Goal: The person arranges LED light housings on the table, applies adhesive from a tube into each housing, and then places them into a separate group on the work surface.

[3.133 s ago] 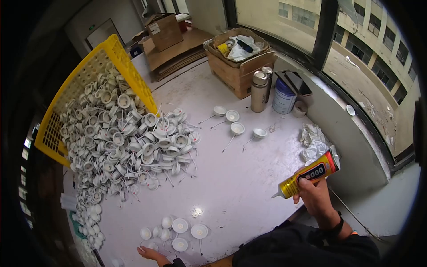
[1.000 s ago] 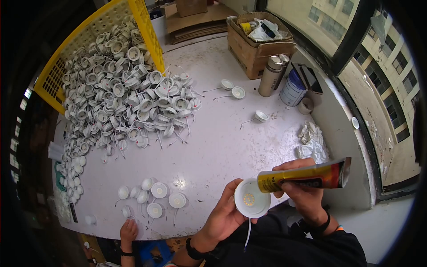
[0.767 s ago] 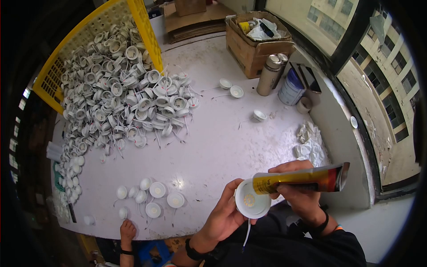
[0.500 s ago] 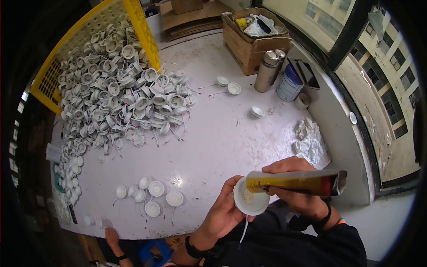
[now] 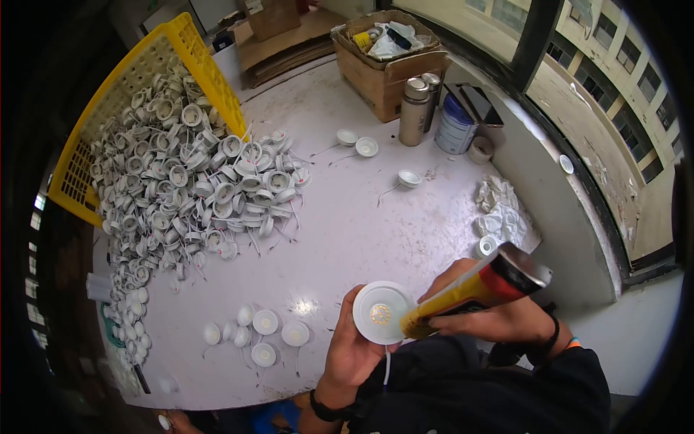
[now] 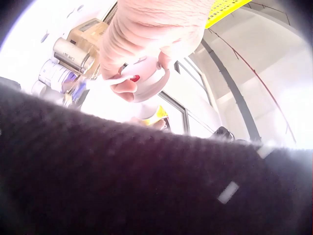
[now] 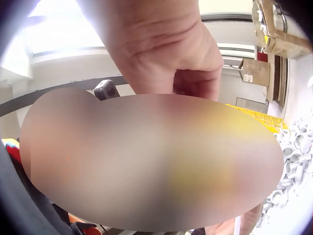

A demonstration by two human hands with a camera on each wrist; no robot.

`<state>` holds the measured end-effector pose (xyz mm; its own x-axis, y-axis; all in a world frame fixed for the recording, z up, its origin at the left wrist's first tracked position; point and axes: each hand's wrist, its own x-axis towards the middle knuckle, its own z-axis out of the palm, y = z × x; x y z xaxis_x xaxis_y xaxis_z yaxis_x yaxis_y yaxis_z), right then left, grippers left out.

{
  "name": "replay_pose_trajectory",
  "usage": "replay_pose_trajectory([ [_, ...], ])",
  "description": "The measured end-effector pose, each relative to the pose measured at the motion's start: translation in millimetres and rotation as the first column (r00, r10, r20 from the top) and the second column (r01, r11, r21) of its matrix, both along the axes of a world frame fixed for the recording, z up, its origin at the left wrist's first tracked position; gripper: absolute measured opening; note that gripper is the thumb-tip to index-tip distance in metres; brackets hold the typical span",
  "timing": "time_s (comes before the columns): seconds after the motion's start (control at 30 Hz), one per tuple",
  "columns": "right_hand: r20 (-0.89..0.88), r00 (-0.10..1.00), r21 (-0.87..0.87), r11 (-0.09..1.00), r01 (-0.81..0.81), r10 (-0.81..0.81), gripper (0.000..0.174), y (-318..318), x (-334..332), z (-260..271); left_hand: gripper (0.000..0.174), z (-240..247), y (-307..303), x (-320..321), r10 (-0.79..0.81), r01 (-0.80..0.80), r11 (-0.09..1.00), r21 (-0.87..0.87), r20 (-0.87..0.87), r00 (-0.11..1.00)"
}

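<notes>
My left hand [image 5: 350, 354] holds a white round LED light fitting [image 5: 361, 307] by its rim, its open face up and a ring of yellow chips inside. A white cable hangs from it. In my right hand [image 5: 499, 318] is a yellow, black and red glue tube [image 5: 470, 289], slanted with its lower end at the fitting's right rim; the nozzle is hidden. The left wrist view shows my left fingers [image 6: 124, 88] around the fitting [image 6: 149, 90] from behind. A blurred patch covers most of the right wrist view below my right hand [image 7: 161, 54].
A yellow crate [image 5: 72, 173] spills a big heap of white fittings [image 5: 181, 195] at left. Several finished-looking lights [image 5: 266, 322] lie at front left, three [image 5: 409, 179] farther back. A cardboard box [image 5: 383, 79], flasks [image 5: 414, 112], a can [image 5: 455, 126] and crumpled paper [image 5: 500, 210] line the right.
Since the earliest frame, one back fitting has left the table; my left hand now holds a fitting. Lately the tube has tipped steeper, its far end raised. Another person's hand has withdrawn from the front edge.
</notes>
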<state>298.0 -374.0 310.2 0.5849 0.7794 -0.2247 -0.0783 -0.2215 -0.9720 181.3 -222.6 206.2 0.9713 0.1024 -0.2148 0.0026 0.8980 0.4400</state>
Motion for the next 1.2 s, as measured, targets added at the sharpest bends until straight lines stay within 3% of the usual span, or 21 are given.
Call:
replay_pose_trajectory([
  [0.13, -0.129, 0.991, 0.23, 0.973, 0.004, 0.026, 0.02, 11, -6, -10, 0.047, 2, -3, 0, 0.002, -0.002, 1.0, 0.008, -0.033, 0.999],
  [0.2, -0.157, 0.988, 0.242, 0.969, 0.041, -0.002, 0.019, 18, -11, -18, 0.049, -5, -1, -1, -0.088, 0.089, 0.996, -0.026, 0.033, 0.996],
  [0.27, -0.169, 0.977, 0.365, 0.912, 0.186, -0.132, 0.022, 27, -12, -33, 0.048, -8, -2, 3, -0.091, 0.097, 0.994, -0.056, 0.097, 0.991],
  [0.33, -0.083, 0.986, 0.384, 0.908, 0.167, -0.146, 0.022, 33, -8, -41, 0.048, -8, -2, 4, -0.079, 0.094, 0.992, -0.089, 0.162, 0.984],
  [0.4, -0.122, 0.966, 0.4, 0.879, 0.259, -0.229, 0.021, 38, -7, -47, 0.046, -7, 2, 3, -0.068, 0.074, 0.993, -0.092, 0.063, 0.996],
  [0.43, -0.093, 0.978, 0.385, 0.899, 0.208, -0.186, 0.021, 37, -5, -49, 0.044, -8, 4, 1, -0.094, 0.108, 0.989, -0.098, 0.142, 0.985],
  [0.53, -0.164, 0.929, 0.434, 0.821, 0.371, -0.333, 0.023, 40, -10, -48, 0.045, -12, 18, -13, 0.024, -0.016, 0.996, -0.088, 0.081, 0.996],
  [0.6, -0.117, 0.894, 0.391, 0.808, 0.441, -0.432, 0.023, 39, -8, -55, 0.048, -22, 40, -34, 0.209, -0.209, 0.978, -0.014, 0.037, 0.977],
  [0.67, -0.12, 0.857, 0.344, 0.789, 0.509, -0.501, 0.028, 33, -4, -72, 0.048, -34, 65, -62, 0.366, -0.37, 0.921, 0.123, 0.053, 0.929],
  [0.73, -0.15, 0.87, 0.319, 0.81, 0.493, -0.47, 0.029, 28, 0, -86, 0.046, -60, 93, -102, 0.549, -0.502, 0.818, 0.279, -0.12, 0.827],
  [0.83, -0.192, 0.828, 0.236, 0.795, 0.559, -0.526, 0.029, 32, -4, -96, 0.043, -102, 137, -170, 0.812, -0.618, 0.575, 0.535, -0.287, 0.508],
  [0.97, -0.202, 0.848, 0.219, 0.821, 0.527, -0.49, 0.029, 33, -10, -98, 0.048, -181, 191, -257, 0.884, -0.592, 0.445, 0.672, -0.435, 0.171],
  [1.1, -0.148, 0.865, 0.227, 0.835, 0.501, -0.479, 0.028, 38, -17, -94, 0.046, -236, 228, -292, 0.864, -0.548, 0.454, 0.703, -0.498, 0.078],
  [1.2, -0.153, 0.839, 0.211, 0.812, 0.545, -0.523, 0.027, 41, -22, -77, 0.038, -263, 242, -300, 0.862, -0.506, 0.488, 0.711, -0.482, 0.154],
])
